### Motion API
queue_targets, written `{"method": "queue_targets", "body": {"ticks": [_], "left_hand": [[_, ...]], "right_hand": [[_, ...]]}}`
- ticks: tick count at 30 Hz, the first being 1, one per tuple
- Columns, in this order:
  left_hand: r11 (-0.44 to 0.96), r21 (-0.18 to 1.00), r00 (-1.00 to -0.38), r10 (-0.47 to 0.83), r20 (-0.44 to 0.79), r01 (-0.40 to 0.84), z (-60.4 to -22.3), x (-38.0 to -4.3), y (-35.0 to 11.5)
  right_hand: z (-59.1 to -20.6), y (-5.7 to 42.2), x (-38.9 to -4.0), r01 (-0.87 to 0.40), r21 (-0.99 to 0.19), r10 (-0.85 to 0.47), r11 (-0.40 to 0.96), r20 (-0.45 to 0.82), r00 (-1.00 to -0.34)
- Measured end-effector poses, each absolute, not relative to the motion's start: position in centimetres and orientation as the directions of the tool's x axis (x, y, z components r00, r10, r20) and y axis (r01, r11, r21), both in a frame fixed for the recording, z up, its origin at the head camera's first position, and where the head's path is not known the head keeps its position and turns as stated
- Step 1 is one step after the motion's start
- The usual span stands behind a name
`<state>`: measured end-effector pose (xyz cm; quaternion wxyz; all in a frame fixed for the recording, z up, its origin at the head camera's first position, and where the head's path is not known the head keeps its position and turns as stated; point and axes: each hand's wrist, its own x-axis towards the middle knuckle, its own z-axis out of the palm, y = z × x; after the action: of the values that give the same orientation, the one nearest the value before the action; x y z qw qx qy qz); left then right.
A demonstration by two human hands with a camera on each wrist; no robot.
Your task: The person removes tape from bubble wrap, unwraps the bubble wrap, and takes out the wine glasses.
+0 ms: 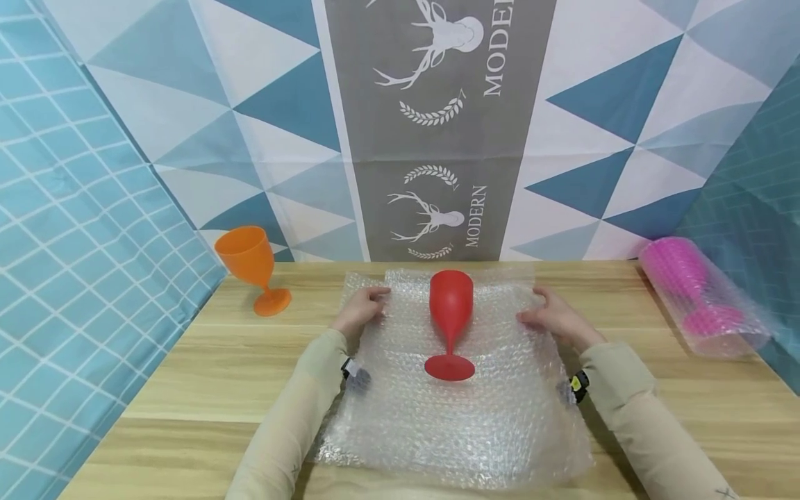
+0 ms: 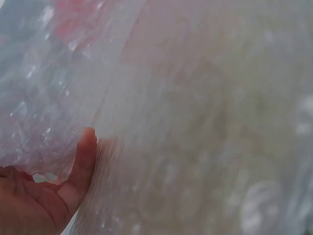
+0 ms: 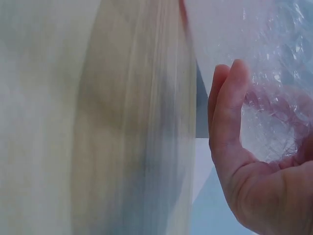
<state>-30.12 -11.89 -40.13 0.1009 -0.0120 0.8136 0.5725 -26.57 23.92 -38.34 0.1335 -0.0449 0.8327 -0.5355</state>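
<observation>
A red goblet point(image 1: 451, 305) lies on its side on a sheet of clear bubble wrap point(image 1: 462, 430), its bowl toward the back wall and its foot toward me. At the sheet's left edge, my left hand point(image 1: 359, 311) grips the wrap, thumb on one face; in the left wrist view the film point(image 2: 205, 122) covers most of the picture, with a blurred red patch behind it. The opposite edge is held by my right hand point(image 1: 556, 319). In the right wrist view, wrap point(image 3: 274, 132) shows inside the curve of that hand's thumb and fingers.
An orange goblet point(image 1: 250, 264) stands at the back left of the wooden table point(image 1: 206, 389). On the right edge lies a pink goblet point(image 1: 684, 278) rolled in bubble wrap. A patterned cloth point(image 1: 300, 139) hangs behind the table, and blue tiled sheeting point(image 1: 75, 208) borders the left.
</observation>
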Motion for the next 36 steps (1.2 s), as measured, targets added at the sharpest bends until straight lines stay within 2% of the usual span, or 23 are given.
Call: {"method": "queue_targets", "body": {"ticks": [10, 16, 21, 27, 36], "left_hand": [[0.312, 0.930, -0.961, 0.128, -0.246, -0.197, -39.4, -30.3, -12.9], [0.485, 0.874, -0.965, 0.223, -0.137, -0.012, -37.0, -31.1, -14.7], [0.513, 0.859, -0.969, 0.209, -0.131, -0.005, -34.8, -31.6, -15.4], [0.487, 0.874, -0.978, 0.182, -0.102, 0.000, -33.3, -31.4, -13.7], [0.518, 0.855, -0.982, 0.148, -0.117, -0.024, -33.5, -30.7, -9.1]], "right_hand": [[-38.6, 23.4, -25.5, 0.097, -0.903, -0.176, 0.419, -0.186, -0.967], [-38.4, 23.0, -25.3, 0.105, -0.910, -0.154, 0.402, -0.180, -0.971], [-38.3, 22.9, -25.3, 0.100, -0.913, -0.137, 0.396, -0.167, -0.976], [-38.5, 23.1, -25.2, 0.104, -0.914, -0.127, 0.391, -0.166, -0.978], [-38.3, 23.0, -25.0, 0.099, -0.915, -0.140, 0.391, -0.165, -0.976]]}}
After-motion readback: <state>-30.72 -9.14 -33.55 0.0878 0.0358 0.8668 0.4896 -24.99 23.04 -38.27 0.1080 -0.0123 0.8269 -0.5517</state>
